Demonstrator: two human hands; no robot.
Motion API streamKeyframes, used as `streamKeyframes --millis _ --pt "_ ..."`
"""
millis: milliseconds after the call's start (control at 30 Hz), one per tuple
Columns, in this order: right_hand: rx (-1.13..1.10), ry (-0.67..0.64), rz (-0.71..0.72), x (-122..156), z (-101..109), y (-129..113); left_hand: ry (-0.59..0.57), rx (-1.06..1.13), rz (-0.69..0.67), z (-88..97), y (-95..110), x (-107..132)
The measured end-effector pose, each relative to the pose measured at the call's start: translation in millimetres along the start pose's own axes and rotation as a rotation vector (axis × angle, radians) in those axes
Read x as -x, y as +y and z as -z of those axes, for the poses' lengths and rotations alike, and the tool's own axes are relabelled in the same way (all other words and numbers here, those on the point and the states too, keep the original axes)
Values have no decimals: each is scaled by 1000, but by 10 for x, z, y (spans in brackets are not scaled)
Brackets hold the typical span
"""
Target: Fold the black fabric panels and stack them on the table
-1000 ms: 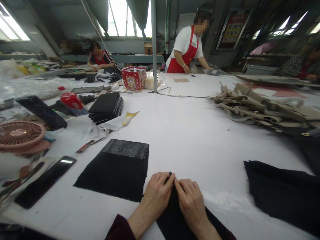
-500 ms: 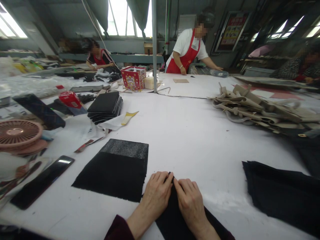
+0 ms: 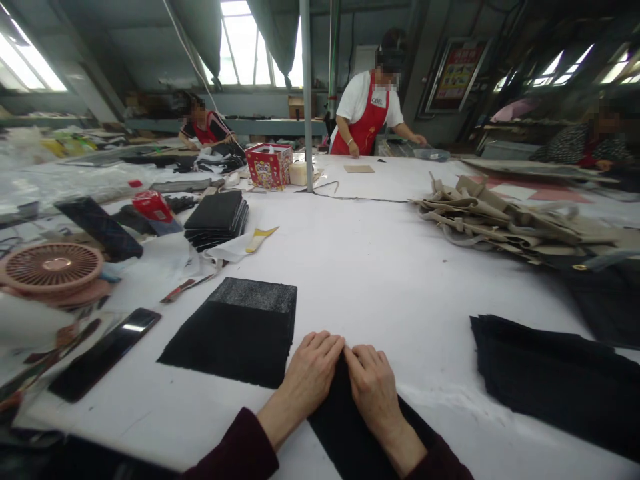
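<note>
My left hand (image 3: pixel 311 371) and my right hand (image 3: pixel 371 380) rest side by side on a black fabric piece (image 3: pixel 345 427) at the near edge of the white table (image 3: pixel 380 267). The fingertips of both meet at the piece's far tip, fingers curled and pressing down on it. A stack of black fabric pieces (image 3: pixel 235 333) lies just left of my left hand. Another black fabric stack (image 3: pixel 550 377) lies to the right, apart from my right hand.
A phone (image 3: pixel 105 352) and a pink fan (image 3: pixel 53 267) sit at the left. A black stack (image 3: pixel 216 217), a red box (image 3: pixel 267 165) and a metal pole (image 3: pixel 306 93) stand farther back. Beige bags (image 3: pixel 505 217) are piled at the right. A person in a red apron (image 3: pixel 367 113) and others work at the far side.
My hands keep their place on the black piece. The view has tilted a little, and the person in the red apron has shifted position.
</note>
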State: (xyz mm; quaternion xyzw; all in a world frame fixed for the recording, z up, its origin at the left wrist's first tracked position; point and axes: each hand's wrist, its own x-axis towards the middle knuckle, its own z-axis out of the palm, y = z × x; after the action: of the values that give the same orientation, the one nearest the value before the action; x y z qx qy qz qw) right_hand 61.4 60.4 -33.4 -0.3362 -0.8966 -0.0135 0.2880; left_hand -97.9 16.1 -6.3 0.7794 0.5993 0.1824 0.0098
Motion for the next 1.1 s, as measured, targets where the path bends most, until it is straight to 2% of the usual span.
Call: streamKeyframes --millis 133,367,567,833,1100 --pt "-40 0 -22 65 32 46 15 -59 -17 -29 4 21" --pt "-85 15 -19 175 26 155 2 -138 -47 54 12 15" --pt "-71 14 -15 162 18 155 -29 -230 -82 70 10 -18" --pt "-44 6 -3 294 102 180 -61 -282 -119 74 75 -4" --pt "-27 11 9 381 166 193 -89 -351 -148 -44 167 0"
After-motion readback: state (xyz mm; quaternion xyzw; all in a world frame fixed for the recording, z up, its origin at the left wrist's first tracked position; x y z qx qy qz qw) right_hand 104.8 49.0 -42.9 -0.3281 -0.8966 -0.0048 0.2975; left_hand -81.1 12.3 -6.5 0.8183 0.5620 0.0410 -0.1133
